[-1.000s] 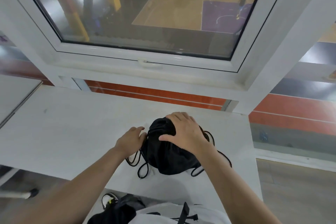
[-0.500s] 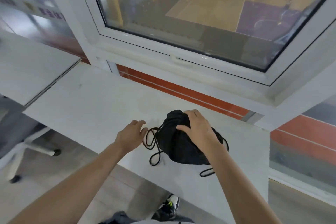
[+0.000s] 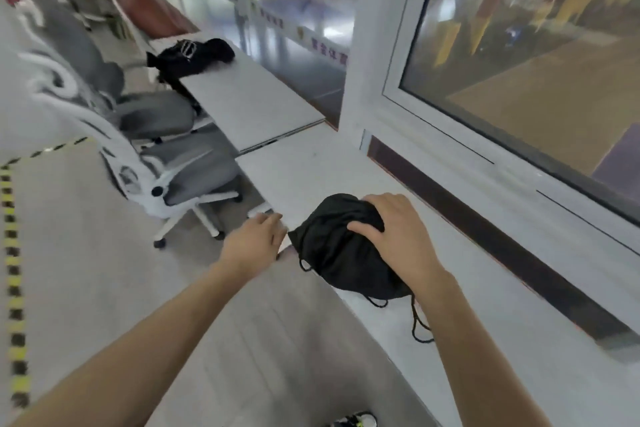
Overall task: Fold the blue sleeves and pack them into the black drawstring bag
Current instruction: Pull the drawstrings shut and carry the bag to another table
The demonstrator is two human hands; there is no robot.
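Under the right hand [image 3: 398, 239], fingers curled over the bulging black drawstring bag [image 3: 346, 253] on the tabletop [image 3: 485, 305]; left hand [image 3: 254, 243] beside, fingers relaxed. No blue sleeves visible; packing likely done. Next: draw cords [image 3: 417, 322] tight.

Black fabric drawstring bag [image 3: 341, 253], bunched and full, just right of the frame's centre.

We see it lying as a rounded, wrinkled bundle at the near edge of the white tabletop [image 3: 485, 288]. Its thin black cords [image 3: 420, 326] trail out in loops toward the lower right. We see no blue sleeves outside it.
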